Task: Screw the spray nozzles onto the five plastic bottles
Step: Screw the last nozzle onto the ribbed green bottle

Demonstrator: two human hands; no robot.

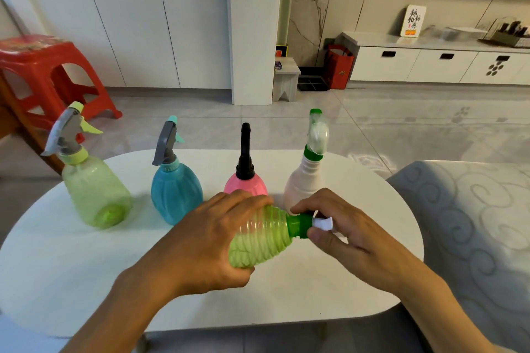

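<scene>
across the upper half of the white table (57, 252), left to right, stand a pale green bottle (96, 192), blue bottle (175, 195), pink bottle (245, 183) and white bottle (305, 185), nozzles on. at lower centre the left hand (200, 241) grasps a ribbed green bottle (258, 238) lying sideways; the right hand (352, 232) pinches its green nozzle collar (299, 225).

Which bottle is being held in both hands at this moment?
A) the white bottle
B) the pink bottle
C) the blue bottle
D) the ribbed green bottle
D: the left hand wraps the body of the ribbed green bottle, held sideways over the table, while the right hand pinches its green collar; the other four stand behind.
</scene>
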